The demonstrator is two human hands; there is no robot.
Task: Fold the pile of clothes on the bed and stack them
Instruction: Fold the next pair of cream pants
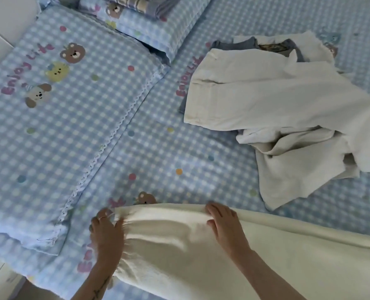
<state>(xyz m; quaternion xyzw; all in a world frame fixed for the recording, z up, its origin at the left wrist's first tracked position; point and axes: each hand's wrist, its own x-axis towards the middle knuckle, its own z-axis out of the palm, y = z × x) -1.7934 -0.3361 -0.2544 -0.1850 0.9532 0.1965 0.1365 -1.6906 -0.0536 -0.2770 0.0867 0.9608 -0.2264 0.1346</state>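
At the near edge of the bed (158, 148), cream garment (179, 252) lies flat for folding. My left hand (107, 232) pinches its gathered waistband corner; right hand (225, 224) grips the top edge, keeping it taut. Unfolded pile (277, 105) waits far right.

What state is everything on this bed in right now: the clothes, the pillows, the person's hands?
Cream knitted garment: spread flat at the near edge, gathered end held.
Left hand: gripping the gathered end.
Right hand: fingers curled on the far edge.
Pile of white and cream clothes: rumpled, unfolded.
Blue denim piece: mostly buried under the pile.
Blue checked pillow: lying flat.
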